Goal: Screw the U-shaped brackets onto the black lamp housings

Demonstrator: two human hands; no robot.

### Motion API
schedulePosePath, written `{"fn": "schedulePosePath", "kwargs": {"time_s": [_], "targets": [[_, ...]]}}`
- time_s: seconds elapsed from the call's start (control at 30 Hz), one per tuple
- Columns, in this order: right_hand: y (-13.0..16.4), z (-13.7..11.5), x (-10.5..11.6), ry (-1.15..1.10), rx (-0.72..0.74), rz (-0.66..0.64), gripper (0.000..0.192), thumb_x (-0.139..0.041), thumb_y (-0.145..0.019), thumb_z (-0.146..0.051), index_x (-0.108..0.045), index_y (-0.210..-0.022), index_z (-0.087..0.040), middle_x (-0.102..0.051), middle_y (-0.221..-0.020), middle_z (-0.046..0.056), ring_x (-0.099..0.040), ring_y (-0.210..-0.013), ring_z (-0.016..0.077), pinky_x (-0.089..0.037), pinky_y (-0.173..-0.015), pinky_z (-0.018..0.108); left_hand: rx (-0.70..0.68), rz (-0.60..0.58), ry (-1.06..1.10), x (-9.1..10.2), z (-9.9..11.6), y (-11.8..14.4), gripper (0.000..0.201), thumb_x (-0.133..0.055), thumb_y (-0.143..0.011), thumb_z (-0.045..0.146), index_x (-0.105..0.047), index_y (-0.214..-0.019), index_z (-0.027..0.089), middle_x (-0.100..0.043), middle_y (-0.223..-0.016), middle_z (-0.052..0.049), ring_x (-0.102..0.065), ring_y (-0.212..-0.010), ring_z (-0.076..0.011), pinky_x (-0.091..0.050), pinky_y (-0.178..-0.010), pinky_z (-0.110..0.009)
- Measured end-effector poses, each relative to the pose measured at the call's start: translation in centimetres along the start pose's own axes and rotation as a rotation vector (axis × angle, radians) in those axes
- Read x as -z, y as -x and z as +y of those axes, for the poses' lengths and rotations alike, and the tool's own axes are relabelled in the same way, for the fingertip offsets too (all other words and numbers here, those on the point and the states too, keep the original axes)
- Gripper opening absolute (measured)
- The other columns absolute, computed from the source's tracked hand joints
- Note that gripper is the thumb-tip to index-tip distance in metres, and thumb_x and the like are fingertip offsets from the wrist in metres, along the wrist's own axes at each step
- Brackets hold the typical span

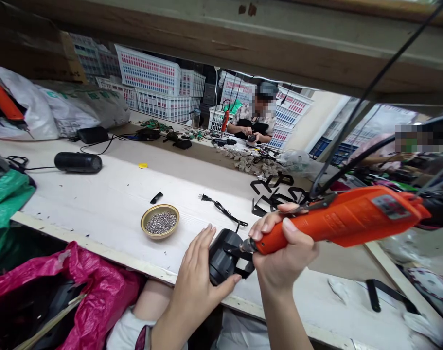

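My right hand [285, 245] is wrapped round an orange electric screwdriver [338, 218], which lies almost level with its tip pointing left. That tip meets a black cylindrical device [223, 257] at the front of the bench. Against the device's left side rests my left hand [197, 279], thumb below and fingers along it, steadying it. A black bracket shows on the device's right side, partly behind the tool. From the device a black cord with a plug [221, 206] runs back over the bench. Left of my hands stands a bowl of small screws [161, 222].
Black brackets [275, 194] lie at the right, beyond the screwdriver. Another black cylinder [78, 162] is on the left. A shelf beam [214, 53] crosses overhead. A pink bag [108, 287] hangs below the front edge. Across the bench, a person [256, 116] handles a small dark part.
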State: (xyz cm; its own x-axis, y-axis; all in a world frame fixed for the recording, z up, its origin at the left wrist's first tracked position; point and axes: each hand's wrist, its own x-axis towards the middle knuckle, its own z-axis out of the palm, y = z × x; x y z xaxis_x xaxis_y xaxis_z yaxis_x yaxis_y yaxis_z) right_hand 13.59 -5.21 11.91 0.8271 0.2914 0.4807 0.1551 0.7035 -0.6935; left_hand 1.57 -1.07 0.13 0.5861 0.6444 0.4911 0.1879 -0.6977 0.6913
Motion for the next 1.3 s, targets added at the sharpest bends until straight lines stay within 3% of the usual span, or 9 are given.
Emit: {"fn": "schedulePosePath", "kwargs": {"time_s": [0.07, 0.33, 0.67, 0.9, 1.3], "targets": [[-0.7, 0.3, -0.2, 0.024, 0.018, 0.013, 0.015, -0.062, -0.076, -0.026, -0.060, -0.088, -0.018, -0.052, -0.053, -0.005, -0.046, -0.039, 0.0134, -0.043, -0.039, 0.024, 0.060, -0.061, -0.031, -0.3, -0.1, 0.2, 0.094, -0.077, -0.080, 0.037, -0.023, -0.155, 0.023, -0.047, -0.157, -0.018, -0.048, -0.144, -0.0365, -0.049, -0.112, -0.061], [-1.3, 1.8, -0.1, 0.035, -0.032, -0.040, 0.014, -0.064, -0.081, -0.025, -0.058, -0.091, -0.018, -0.053, -0.056, -0.005, -0.047, -0.040, 0.0128, -0.043, -0.040, 0.024, 0.186, -0.185, 0.058, -0.9, 0.0, 0.7, 0.080, -0.071, -0.081, 0.028, -0.033, -0.151, 0.022, -0.049, -0.156, -0.016, -0.048, -0.145, -0.0321, -0.045, -0.118, -0.058], [-1.0, 2.2, 0.1, 0.035, -0.079, -0.074, 0.015, -0.066, -0.083, -0.026, -0.059, -0.092, -0.017, -0.053, -0.056, -0.005, -0.048, -0.041, 0.0126, -0.042, -0.039, 0.023, 0.214, -0.209, 0.091, -0.8, -0.2, 0.7, 0.077, -0.070, -0.083, 0.030, -0.036, -0.152, 0.021, -0.048, -0.156, -0.015, -0.046, -0.146, -0.0305, -0.042, -0.121, -0.055], [-1.3, 2.2, -0.3, 0.038, -0.073, -0.076, 0.015, -0.066, -0.082, -0.026, -0.059, -0.093, -0.018, -0.053, -0.056, -0.005, -0.048, -0.041, 0.0130, -0.043, -0.040, 0.024, 0.200, -0.272, 0.063, -0.3, 0.3, 0.6, 0.076, -0.067, -0.088, 0.030, -0.035, -0.155, 0.043, -0.040, -0.162, -0.006, -0.047, -0.146, -0.0313, -0.048, -0.115, -0.054], [-1.3, 2.1, -0.3, 0.029, -0.065, -0.055, 0.016, -0.065, -0.080, -0.027, -0.058, -0.092, -0.019, -0.052, -0.055, -0.005, -0.046, -0.040, 0.0128, -0.042, -0.041, 0.023, 0.206, -0.241, 0.077, -0.5, 0.1, 0.6, 0.074, -0.068, -0.086, 0.031, -0.040, -0.154, 0.037, -0.042, -0.161, -0.008, -0.047, -0.145, -0.0319, -0.048, -0.115, -0.054]]}}
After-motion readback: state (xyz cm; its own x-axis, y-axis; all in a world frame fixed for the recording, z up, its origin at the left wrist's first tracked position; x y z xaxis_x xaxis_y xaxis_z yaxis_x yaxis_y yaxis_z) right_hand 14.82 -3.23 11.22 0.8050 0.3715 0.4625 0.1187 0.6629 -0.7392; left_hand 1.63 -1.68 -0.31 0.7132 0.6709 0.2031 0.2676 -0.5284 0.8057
